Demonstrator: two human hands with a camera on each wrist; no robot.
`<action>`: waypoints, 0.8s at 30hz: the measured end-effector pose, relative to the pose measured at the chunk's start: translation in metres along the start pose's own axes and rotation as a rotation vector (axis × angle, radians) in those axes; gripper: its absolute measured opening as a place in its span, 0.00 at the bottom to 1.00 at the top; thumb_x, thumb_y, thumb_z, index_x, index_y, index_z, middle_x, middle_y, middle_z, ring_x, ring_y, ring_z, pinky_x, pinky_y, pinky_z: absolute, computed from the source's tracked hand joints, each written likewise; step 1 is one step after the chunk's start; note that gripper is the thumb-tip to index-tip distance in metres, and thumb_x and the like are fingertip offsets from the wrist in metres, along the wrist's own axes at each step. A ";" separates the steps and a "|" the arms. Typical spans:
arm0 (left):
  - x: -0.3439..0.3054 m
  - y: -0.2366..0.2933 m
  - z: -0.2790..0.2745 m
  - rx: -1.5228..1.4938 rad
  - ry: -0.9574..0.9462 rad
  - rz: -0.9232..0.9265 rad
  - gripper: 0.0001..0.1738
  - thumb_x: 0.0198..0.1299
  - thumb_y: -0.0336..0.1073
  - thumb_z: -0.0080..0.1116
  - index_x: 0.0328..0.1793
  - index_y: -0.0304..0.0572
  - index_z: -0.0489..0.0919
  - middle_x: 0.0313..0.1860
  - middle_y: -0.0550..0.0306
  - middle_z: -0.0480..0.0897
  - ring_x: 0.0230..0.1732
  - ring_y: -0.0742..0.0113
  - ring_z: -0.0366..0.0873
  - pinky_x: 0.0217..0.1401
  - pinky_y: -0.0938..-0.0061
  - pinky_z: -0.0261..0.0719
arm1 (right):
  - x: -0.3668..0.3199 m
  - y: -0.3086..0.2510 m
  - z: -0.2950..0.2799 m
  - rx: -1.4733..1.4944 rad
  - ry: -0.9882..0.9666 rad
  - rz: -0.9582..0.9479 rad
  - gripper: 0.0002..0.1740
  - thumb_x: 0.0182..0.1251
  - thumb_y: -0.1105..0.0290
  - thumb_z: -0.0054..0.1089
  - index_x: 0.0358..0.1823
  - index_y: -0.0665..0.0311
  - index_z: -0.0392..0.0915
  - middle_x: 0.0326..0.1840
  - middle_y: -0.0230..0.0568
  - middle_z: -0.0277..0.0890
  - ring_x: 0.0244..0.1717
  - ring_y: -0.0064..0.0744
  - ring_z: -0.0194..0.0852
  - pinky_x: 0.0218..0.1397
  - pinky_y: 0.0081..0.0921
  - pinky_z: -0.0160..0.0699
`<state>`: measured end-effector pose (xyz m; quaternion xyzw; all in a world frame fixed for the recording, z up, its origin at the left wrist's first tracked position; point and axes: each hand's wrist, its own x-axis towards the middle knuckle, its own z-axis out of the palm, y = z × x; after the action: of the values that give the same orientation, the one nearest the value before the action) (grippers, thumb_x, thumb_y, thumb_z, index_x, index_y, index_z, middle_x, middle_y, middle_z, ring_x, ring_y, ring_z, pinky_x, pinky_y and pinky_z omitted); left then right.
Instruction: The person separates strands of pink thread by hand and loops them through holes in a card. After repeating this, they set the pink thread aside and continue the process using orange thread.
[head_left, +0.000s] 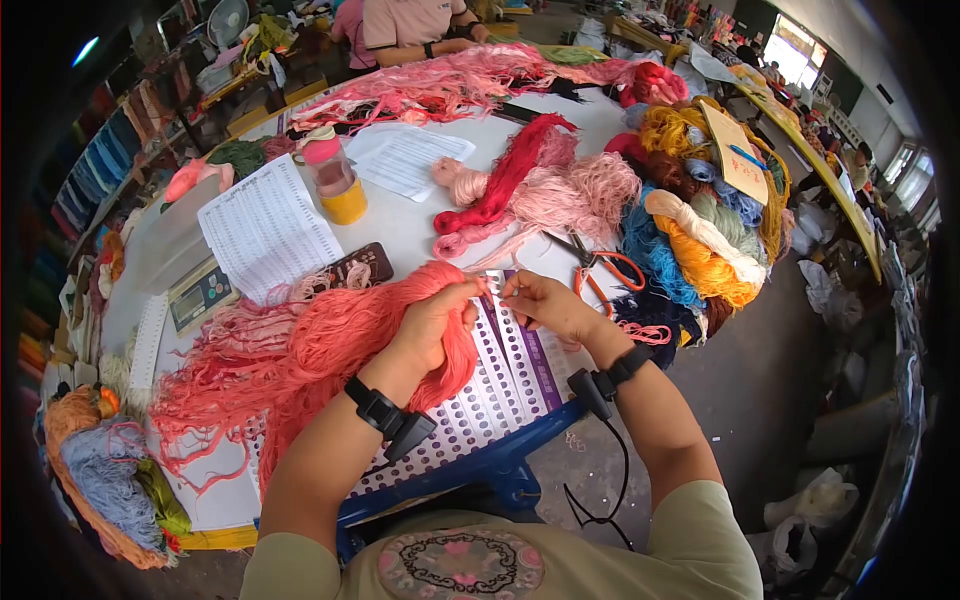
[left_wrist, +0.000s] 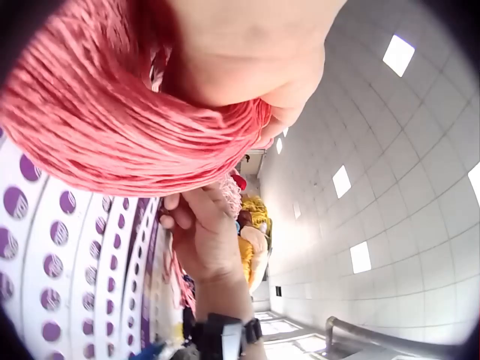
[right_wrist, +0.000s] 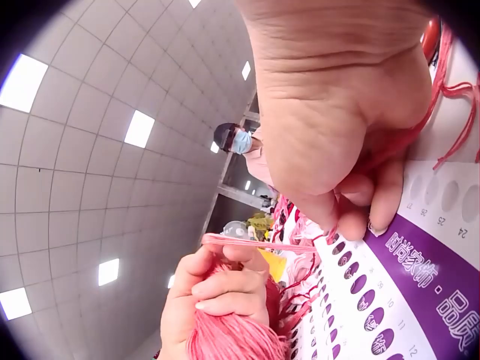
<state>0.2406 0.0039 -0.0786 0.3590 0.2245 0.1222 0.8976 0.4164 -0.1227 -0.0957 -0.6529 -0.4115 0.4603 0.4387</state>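
Note:
A thick coral-pink yarn hank (head_left: 385,330) hangs over my left hand (head_left: 440,318), whose fingers curl round its upper end. In the right wrist view that left hand (right_wrist: 217,300) grips the hank (right_wrist: 232,337), and a few strands (right_wrist: 262,243) stretch from it towards my right hand (right_wrist: 345,120). My right hand (head_left: 550,305) is just right of the left, its fingers bent and pinching the strands. Beneath both hands lie white cards with rows of purple dots (head_left: 465,405). The left wrist view shows the hank (left_wrist: 135,142) large, with the right hand (left_wrist: 206,240) beyond it.
Orange-handled pliers (head_left: 597,275) lie right of the hands. A dark phone (head_left: 360,265), a yellow-based bottle (head_left: 338,185), printed sheets (head_left: 270,225) and a scale (head_left: 203,296) are on the left. Multicoloured yarn (head_left: 705,240) is heaped at right. Another person (head_left: 415,25) sits across the table.

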 end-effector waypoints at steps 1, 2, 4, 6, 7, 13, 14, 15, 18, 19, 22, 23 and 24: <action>-0.002 -0.001 0.002 0.001 0.000 0.002 0.08 0.60 0.33 0.57 0.44 0.40 0.77 0.35 0.61 0.79 0.25 0.78 0.69 0.26 0.83 0.67 | 0.000 -0.001 0.000 0.000 -0.001 -0.002 0.08 0.69 0.65 0.56 0.45 0.56 0.71 0.25 0.24 0.70 0.27 0.15 0.67 0.31 0.14 0.68; -0.004 -0.003 0.006 -0.061 -0.048 -0.041 0.08 0.60 0.32 0.57 0.44 0.40 0.77 0.37 0.60 0.79 0.25 0.77 0.69 0.26 0.83 0.67 | -0.001 -0.002 0.000 0.014 0.008 0.002 0.07 0.69 0.67 0.56 0.45 0.58 0.72 0.25 0.26 0.71 0.27 0.16 0.68 0.31 0.15 0.69; -0.003 -0.006 0.007 -0.132 -0.148 -0.102 0.08 0.60 0.31 0.56 0.45 0.40 0.76 0.40 0.59 0.79 0.25 0.76 0.69 0.26 0.82 0.68 | -0.003 -0.002 0.000 0.028 0.023 0.009 0.07 0.68 0.70 0.55 0.45 0.61 0.72 0.25 0.28 0.72 0.27 0.17 0.69 0.31 0.16 0.70; -0.005 -0.006 0.013 -0.101 -0.142 -0.111 0.08 0.60 0.32 0.56 0.45 0.40 0.76 0.38 0.59 0.79 0.25 0.76 0.69 0.26 0.82 0.68 | -0.002 0.001 0.000 0.050 0.032 0.000 0.08 0.68 0.70 0.56 0.45 0.62 0.72 0.26 0.30 0.74 0.28 0.18 0.71 0.31 0.16 0.70; -0.006 -0.006 0.015 -0.070 -0.131 -0.116 0.08 0.60 0.32 0.56 0.44 0.40 0.77 0.37 0.59 0.79 0.24 0.76 0.69 0.25 0.82 0.68 | -0.002 0.001 0.000 0.049 0.035 0.002 0.08 0.68 0.70 0.56 0.45 0.62 0.72 0.26 0.30 0.74 0.28 0.18 0.71 0.31 0.16 0.70; -0.005 -0.017 0.019 0.165 0.040 0.012 0.09 0.63 0.39 0.58 0.41 0.41 0.78 0.29 0.62 0.77 0.24 0.77 0.68 0.26 0.83 0.65 | -0.001 0.001 -0.001 0.077 0.018 -0.010 0.08 0.66 0.69 0.58 0.44 0.63 0.74 0.27 0.30 0.75 0.29 0.19 0.73 0.32 0.15 0.69; -0.005 -0.018 0.018 0.164 0.041 0.014 0.09 0.63 0.39 0.58 0.41 0.41 0.78 0.29 0.62 0.77 0.24 0.77 0.68 0.26 0.83 0.65 | -0.002 0.000 0.000 0.076 0.015 -0.002 0.08 0.67 0.69 0.58 0.45 0.62 0.74 0.27 0.30 0.76 0.29 0.18 0.73 0.32 0.15 0.69; -0.005 -0.020 0.017 0.270 0.063 0.094 0.09 0.63 0.39 0.59 0.41 0.41 0.79 0.28 0.63 0.76 0.24 0.77 0.68 0.26 0.84 0.65 | -0.002 0.000 0.000 0.074 0.012 0.006 0.08 0.67 0.69 0.57 0.45 0.62 0.74 0.28 0.29 0.76 0.30 0.17 0.73 0.33 0.15 0.69; -0.005 -0.021 0.016 0.383 0.134 0.202 0.08 0.63 0.37 0.59 0.40 0.41 0.79 0.27 0.64 0.76 0.24 0.78 0.68 0.26 0.85 0.65 | -0.002 -0.001 0.000 0.060 0.007 0.020 0.09 0.67 0.69 0.57 0.46 0.62 0.73 0.28 0.29 0.76 0.30 0.18 0.73 0.33 0.15 0.69; -0.005 -0.021 0.016 0.390 0.181 0.230 0.08 0.63 0.36 0.60 0.40 0.40 0.79 0.27 0.65 0.76 0.24 0.79 0.68 0.26 0.85 0.64 | -0.002 -0.001 0.000 0.060 0.006 0.019 0.09 0.67 0.69 0.57 0.46 0.62 0.73 0.28 0.29 0.76 0.30 0.18 0.73 0.33 0.15 0.69; -0.009 -0.010 0.021 0.055 0.139 0.055 0.07 0.62 0.36 0.59 0.42 0.41 0.79 0.29 0.63 0.78 0.24 0.80 0.68 0.25 0.85 0.65 | -0.002 -0.001 0.000 0.066 0.011 0.009 0.09 0.67 0.69 0.57 0.46 0.62 0.73 0.27 0.29 0.75 0.30 0.17 0.72 0.33 0.15 0.69; -0.009 -0.008 0.020 0.055 0.139 0.055 0.07 0.62 0.36 0.59 0.42 0.41 0.79 0.29 0.63 0.78 0.24 0.80 0.68 0.25 0.85 0.65 | -0.004 -0.004 0.001 0.050 0.033 0.008 0.08 0.67 0.70 0.58 0.44 0.62 0.74 0.27 0.30 0.76 0.30 0.18 0.73 0.33 0.15 0.70; -0.010 -0.005 0.019 -0.056 0.015 -0.052 0.09 0.62 0.35 0.59 0.46 0.41 0.79 0.32 0.61 0.80 0.24 0.80 0.68 0.25 0.85 0.66 | -0.005 -0.006 0.001 0.034 0.055 0.008 0.07 0.66 0.70 0.58 0.43 0.63 0.74 0.27 0.30 0.76 0.30 0.18 0.74 0.34 0.15 0.71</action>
<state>0.2417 -0.0145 -0.0673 0.3269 0.2372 0.1076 0.9084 0.4132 -0.1252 -0.0892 -0.6594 -0.3888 0.4510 0.4589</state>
